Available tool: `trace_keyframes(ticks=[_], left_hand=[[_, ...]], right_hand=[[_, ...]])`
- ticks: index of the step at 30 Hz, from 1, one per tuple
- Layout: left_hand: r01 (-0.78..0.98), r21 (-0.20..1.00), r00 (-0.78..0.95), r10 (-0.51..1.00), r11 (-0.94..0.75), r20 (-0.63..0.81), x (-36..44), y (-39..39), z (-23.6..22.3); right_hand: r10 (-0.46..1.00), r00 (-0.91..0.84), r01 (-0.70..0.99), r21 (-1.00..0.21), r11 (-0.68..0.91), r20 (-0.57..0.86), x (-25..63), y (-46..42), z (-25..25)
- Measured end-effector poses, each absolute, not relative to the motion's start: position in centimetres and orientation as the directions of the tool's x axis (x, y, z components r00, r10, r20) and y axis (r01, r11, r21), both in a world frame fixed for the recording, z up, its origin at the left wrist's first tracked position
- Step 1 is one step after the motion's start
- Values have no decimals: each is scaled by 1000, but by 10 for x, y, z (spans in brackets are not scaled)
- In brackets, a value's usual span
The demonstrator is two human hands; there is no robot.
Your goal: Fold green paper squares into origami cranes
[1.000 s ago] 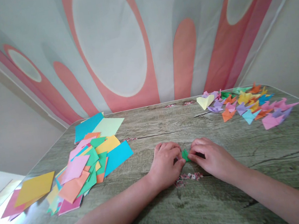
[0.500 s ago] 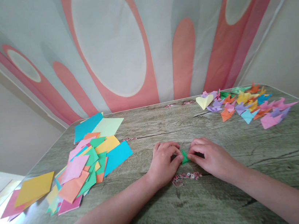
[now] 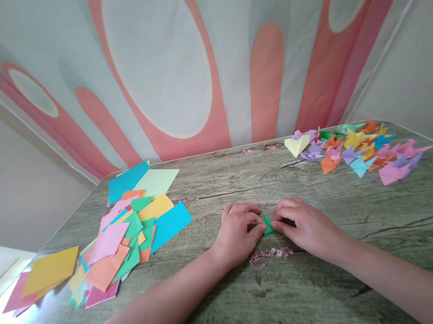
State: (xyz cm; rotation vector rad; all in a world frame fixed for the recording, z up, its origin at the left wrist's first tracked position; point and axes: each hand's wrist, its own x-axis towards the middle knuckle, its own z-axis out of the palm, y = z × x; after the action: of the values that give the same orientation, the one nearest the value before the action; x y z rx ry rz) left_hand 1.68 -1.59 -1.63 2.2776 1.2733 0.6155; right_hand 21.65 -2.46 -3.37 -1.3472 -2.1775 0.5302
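Observation:
A small folded piece of green paper point(image 3: 267, 225) lies between my hands at the middle of the table, partly covered by my fingers. My left hand point(image 3: 241, 233) pinches its left side between thumb and fingertips. On the right side, the thumb and fingers of my right hand point(image 3: 305, 226) grip it in the same way. Both wrists rest low over the wood-patterned tabletop point(image 3: 236, 308). The exact shape of the fold is too small to make out.
Loose coloured paper sheets point(image 3: 109, 243) lie in an overlapping heap on the left, some near the table edge. Many folded paper cranes point(image 3: 353, 157) in mixed colours cluster at the far right, with a pale yellow heart-shaped fold point(image 3: 298, 145) beside them. A patterned cloth point(image 3: 158, 58) hangs behind.
Almost nothing differs. Both hands keep their pinch on the green paper, and the whole view has shifted very slightly.

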Motion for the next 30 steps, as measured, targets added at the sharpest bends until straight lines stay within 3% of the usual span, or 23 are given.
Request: trace_keyframes(ticks=[30], left_hand=[[658, 595, 472, 868, -461, 150, 19, -17, -12]], right_hand=[[906, -350, 738, -525, 424, 239, 212, -26, -37]])
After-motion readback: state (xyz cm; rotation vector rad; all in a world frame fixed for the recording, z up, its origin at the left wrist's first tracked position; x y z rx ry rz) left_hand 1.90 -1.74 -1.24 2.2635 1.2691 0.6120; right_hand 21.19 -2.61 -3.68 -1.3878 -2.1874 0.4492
